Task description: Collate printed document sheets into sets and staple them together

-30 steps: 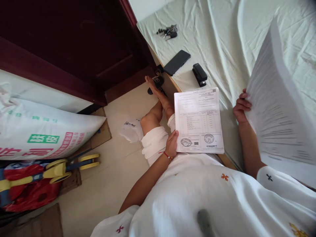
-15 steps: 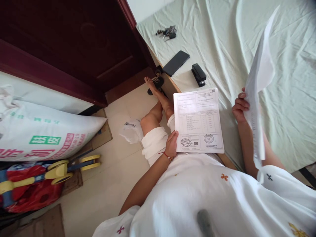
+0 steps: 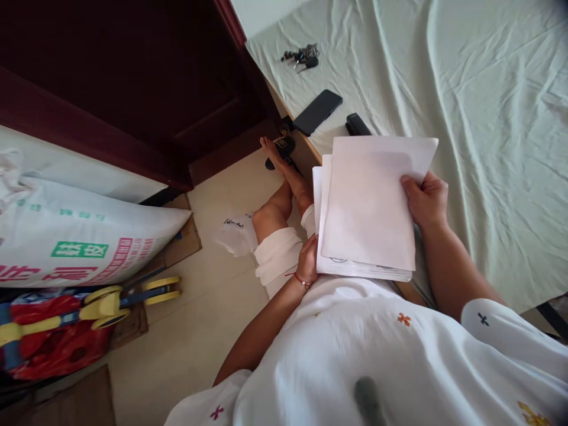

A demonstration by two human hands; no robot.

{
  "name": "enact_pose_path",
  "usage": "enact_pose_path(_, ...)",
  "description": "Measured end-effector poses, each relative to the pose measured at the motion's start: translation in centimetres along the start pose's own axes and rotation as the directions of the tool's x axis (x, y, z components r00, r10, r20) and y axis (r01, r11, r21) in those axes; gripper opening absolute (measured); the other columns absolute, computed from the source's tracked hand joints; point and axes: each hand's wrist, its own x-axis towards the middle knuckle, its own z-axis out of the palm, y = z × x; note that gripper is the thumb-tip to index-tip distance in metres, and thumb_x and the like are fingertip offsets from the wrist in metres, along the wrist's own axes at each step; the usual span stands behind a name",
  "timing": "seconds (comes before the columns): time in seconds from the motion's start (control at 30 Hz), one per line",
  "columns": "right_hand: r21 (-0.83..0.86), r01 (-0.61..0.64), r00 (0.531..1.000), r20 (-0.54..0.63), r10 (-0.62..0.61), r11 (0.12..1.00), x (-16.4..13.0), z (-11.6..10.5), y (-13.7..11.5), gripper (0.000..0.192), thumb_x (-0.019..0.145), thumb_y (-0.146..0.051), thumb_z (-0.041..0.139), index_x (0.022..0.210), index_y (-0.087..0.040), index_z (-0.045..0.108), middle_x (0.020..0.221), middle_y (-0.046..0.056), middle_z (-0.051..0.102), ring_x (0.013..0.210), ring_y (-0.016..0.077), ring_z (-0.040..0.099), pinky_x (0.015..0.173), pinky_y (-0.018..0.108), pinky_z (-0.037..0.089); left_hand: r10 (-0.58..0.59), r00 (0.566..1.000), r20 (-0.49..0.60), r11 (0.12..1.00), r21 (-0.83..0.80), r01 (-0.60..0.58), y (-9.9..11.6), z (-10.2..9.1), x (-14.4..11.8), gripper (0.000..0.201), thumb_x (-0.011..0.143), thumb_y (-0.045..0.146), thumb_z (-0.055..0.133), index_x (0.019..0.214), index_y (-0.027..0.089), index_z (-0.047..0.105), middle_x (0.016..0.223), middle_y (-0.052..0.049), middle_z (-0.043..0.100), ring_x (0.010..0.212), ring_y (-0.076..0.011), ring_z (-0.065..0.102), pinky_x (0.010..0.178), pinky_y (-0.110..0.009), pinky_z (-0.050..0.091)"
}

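My left hand (image 3: pixel 307 260) is closed around the left edge of a stack of paper sheets (image 3: pixel 318 195) that rests against my lap. Over the stack lie a few loose sheets (image 3: pixel 373 204), their upper side blank. At their right edge my right hand (image 3: pixel 426 198) pinches them, thumb on top. They cover nearly all of the stack; only its left and lower edges and a bit of a stamp show. Just beyond the papers, a black stapler (image 3: pixel 357 125) on the bed is partly hidden by them.
A bed with a pale green sheet (image 3: pixel 492 148) spans the right side. On its near-left edge lie a black phone (image 3: pixel 318 112) and a bunch of keys (image 3: pixel 302 57). At left are a large white sack (image 3: pixel 89 231), a yellow-blue toy (image 3: pixel 106 307) and a dark red door (image 3: pixel 133 77).
My right hand has swung the sheets in from the right and turned them blank side up over the printed stack. The stapler is now partly covered. My left hand has stayed in place.
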Motion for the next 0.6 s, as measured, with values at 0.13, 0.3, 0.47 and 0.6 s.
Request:
enact_pose_path(0.13, -0.151, 0.065, 0.998, 0.028, -0.062, 0.986, 0.2, -0.3, 0.8, 0.016, 0.082, -0.036, 0.076, 0.074, -0.024, 0.070, 0.062, -0.003, 0.056, 0.054, 0.0121, 0.042, 0.045, 0.024, 0.033, -0.050, 0.998, 0.031, 0.996, -0.066, 0.052, 0.0, 0.4, -0.2, 0.034, 0.080, 0.055, 0.081, 0.086, 0.021, 0.079, 0.096, -0.003, 0.080, 0.113, -0.0277, 0.070, 0.103, -0.036, 0.052)
enact_pose_path(0.3, -0.208, 0.096, 0.995, 0.060, -0.085, 0.973, 0.2, -0.3, 1.4, 0.017, 0.085, -0.040, 0.075, 0.079, -0.025, 0.070, 0.067, -0.002, 0.058, 0.058, 0.0146, 0.047, 0.050, 0.028, 0.042, -0.105, 0.994, 0.034, 0.973, -0.204, 0.110, -0.4, 0.8, -0.2, 0.050, 0.074, 0.068, 0.082, 0.084, 0.019, 0.077, 0.084, -0.001, 0.077, 0.094, -0.0221, 0.072, 0.092, -0.034, 0.053)
enact_pose_path(0.47, -0.242, 0.136, 0.987, 0.118, -0.110, 0.961, -0.1, -0.2, 1.3, 0.019, 0.089, -0.043, 0.071, 0.084, -0.026, 0.069, 0.069, -0.002, 0.056, 0.060, 0.0156, 0.046, 0.056, 0.031, 0.044, -0.140, 0.990, -0.017, 0.964, -0.231, 0.132, -0.5, 0.8, -0.1, 0.054, 0.066, 0.067, 0.087, 0.082, 0.017, 0.077, 0.085, -0.002, 0.077, 0.096, -0.0224, 0.073, 0.094, -0.034, 0.053)
enact_pose_path(0.6, -0.251, 0.152, 0.986, 0.104, -0.130, 0.956, -0.1, -0.2, 0.9, 0.027, 0.086, -0.050, 0.075, 0.078, -0.025, 0.066, 0.067, -0.002, 0.053, 0.060, 0.0154, 0.044, 0.058, 0.031, 0.046, -0.197, 0.978, 0.069, 0.935, -0.288, 0.208, -0.1, 1.2, -0.3, 0.061, 0.068, 0.073, 0.084, 0.091, 0.017, 0.078, 0.094, -0.008, 0.081, 0.112, -0.0293, 0.074, 0.104, -0.040, 0.054)
